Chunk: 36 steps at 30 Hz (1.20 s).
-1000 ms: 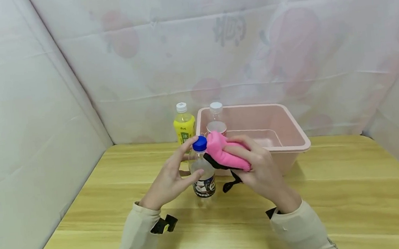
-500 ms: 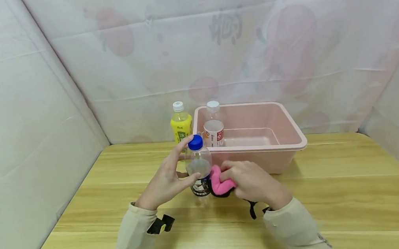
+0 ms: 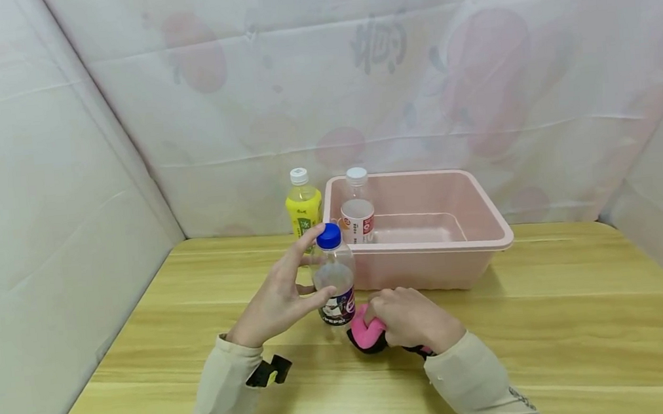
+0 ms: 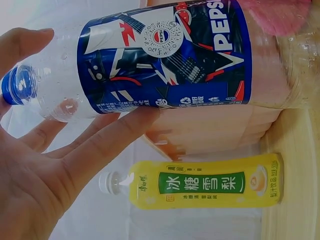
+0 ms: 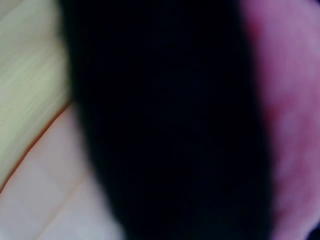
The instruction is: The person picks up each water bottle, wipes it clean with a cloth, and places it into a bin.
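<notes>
An empty Pepsi bottle [image 3: 335,276] with a blue cap stands upright on the table, its label facing the left wrist camera. My left hand [image 3: 277,304] holds it from the left, thumb on the near side, index finger up at the cap and the other fingers behind. Right of the bottle's base, my right hand [image 3: 409,318] grips a folded pink and black soft cloth [image 3: 365,337], low at the table and close beside the bottle. A black strip of it trails by the right wrist. In the right wrist view the black part [image 5: 170,120] fills most of the picture, blurred.
Behind the hands stands a pink plastic basin [image 3: 414,269], with a white-capped clear bottle [image 3: 358,214] upright inside its left end. A yellow drink bottle [image 3: 305,210] is just left of the basin. White fabric walls [image 3: 274,93] enclose the wooden table [image 3: 554,319].
The right hand has brought the pink and black cloth down from the bottle's neck, past the label, to beside its base. The left hand stays around the bottle.
</notes>
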Motion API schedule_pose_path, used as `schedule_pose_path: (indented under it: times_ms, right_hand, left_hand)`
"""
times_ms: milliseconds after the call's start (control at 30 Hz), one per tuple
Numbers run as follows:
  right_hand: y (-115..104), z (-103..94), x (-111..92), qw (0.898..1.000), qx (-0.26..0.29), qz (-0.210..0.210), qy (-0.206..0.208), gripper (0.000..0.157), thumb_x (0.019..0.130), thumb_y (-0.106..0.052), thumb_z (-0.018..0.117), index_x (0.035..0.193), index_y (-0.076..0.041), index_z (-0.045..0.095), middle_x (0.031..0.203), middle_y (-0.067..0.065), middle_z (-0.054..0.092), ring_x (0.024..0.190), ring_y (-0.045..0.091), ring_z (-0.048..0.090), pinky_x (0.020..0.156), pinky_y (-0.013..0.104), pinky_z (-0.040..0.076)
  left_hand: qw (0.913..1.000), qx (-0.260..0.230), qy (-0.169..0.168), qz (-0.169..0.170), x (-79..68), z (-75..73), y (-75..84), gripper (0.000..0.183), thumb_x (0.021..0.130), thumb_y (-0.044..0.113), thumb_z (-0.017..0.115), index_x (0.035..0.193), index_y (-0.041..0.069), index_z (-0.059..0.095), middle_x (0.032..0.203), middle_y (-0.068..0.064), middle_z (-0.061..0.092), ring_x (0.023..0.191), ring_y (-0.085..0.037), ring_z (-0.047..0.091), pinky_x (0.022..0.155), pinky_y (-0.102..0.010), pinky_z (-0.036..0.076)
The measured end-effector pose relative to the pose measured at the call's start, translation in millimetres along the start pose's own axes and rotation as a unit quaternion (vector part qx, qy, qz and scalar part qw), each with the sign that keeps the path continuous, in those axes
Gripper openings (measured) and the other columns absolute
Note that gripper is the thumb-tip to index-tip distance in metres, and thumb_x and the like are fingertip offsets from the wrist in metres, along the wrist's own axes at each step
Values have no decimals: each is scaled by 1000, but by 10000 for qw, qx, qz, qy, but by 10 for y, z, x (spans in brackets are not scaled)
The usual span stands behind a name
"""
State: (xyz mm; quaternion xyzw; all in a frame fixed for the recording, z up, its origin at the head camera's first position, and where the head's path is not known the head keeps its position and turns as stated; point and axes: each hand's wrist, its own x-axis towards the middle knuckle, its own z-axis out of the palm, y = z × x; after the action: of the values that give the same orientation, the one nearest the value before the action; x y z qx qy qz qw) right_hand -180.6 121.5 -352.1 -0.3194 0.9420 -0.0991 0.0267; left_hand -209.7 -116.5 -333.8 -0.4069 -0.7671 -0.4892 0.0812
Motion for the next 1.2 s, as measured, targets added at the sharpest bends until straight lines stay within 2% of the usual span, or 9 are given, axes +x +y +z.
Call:
schedule_pose_path:
  times_ms: [333, 433, 500, 600, 700, 833, 933, 1033, 1200]
  right_hand:
    - [26, -97, -9, 9995, -84, -183, 249, 35, 70, 14, 68, 85, -16, 78, 85, -7, 62, 73, 16, 58, 63, 34, 53]
    - [33, -166, -31, 9970, -124, -236, 729, 35, 70, 9, 73, 94, -16, 80, 92, -5, 64, 77, 18, 62, 63, 35, 55]
    - [32, -216, -47, 9902, -85, -320, 1357, 35, 69, 7, 76, 98, -14, 80, 95, -3, 66, 78, 19, 64, 63, 37, 56]
    - [19, -281, -61, 9659, 93, -584, 2520, 39, 68, 7, 78, 103, -9, 78, 102, 3, 68, 85, 24, 69, 69, 42, 59]
    - [4, -319, -44, 9289, 358, -962, 3557, 44, 65, 13, 75, 105, -5, 77, 108, 9, 70, 93, 29, 70, 77, 46, 60]
    - [-15, -342, -10, 8771, 743, -1242, 4579, 45, 63, 19, 72, 105, 1, 75, 109, 16, 70, 97, 35, 70, 86, 40, 58]
    - [-26, -347, 0, 8451, 1133, -1235, 5077, 43, 67, 19, 72, 107, 2, 74, 112, 20, 69, 101, 37, 67, 94, 32, 51]
    - [-39, -348, 4, 8273, 1402, -1204, 5304, 42, 70, 18, 72, 108, 2, 74, 115, 22, 67, 104, 38, 65, 97, 28, 45]
    - [-71, -337, 21, 8184, 1607, -1174, 5390, 43, 71, 21, 75, 109, 2, 73, 117, 23, 64, 107, 38, 62, 99, 26, 47]
  left_hand:
    - [10000, 23, -12, 7, 2, -11, 6, 90, 88, -4, 75, 159, 17, 24, 146, -21, 44, 116, -36, 59, 69, -27, 61]
    - [10000, -5, -18, -6, 2, -10, 10, 90, 88, -4, 75, 159, 17, 24, 146, -21, 44, 116, -37, 59, 69, -27, 61]
    - [10000, -24, -21, -22, 1, -8, 13, 90, 88, -4, 75, 159, 17, 24, 146, -21, 44, 117, -37, 59, 69, -27, 61]
    - [10000, -19, -14, -36, -5, -8, 19, 90, 88, -4, 75, 159, 17, 24, 145, -21, 45, 116, -37, 59, 69, -28, 61]
    - [10000, -2, 3, -45, -13, -10, 20, 90, 87, -4, 75, 158, 17, 24, 144, -21, 46, 116, -37, 60, 69, -27, 61]
    - [10000, -15, 47, -37, -11, -9, 9, 91, 86, -6, 76, 158, 17, 25, 145, -20, 45, 117, -38, 60, 68, -27, 61]
    - [10000, -80, -5, -11, 0, 0, -1, 91, 86, -7, 76, 158, 17, 25, 147, -21, 42, 117, -38, 59, 68, -29, 62]
    - [9999, -109, -60, 4, 7, 12, -9, 91, 87, -6, 75, 159, 17, 25, 150, -21, 40, 118, -38, 59, 68, -32, 62]
    - [9999, -128, -45, 27, 7, 21, -10, 90, 87, -7, 75, 158, 17, 25, 151, -21, 39, 118, -38, 59, 68, -31, 62]
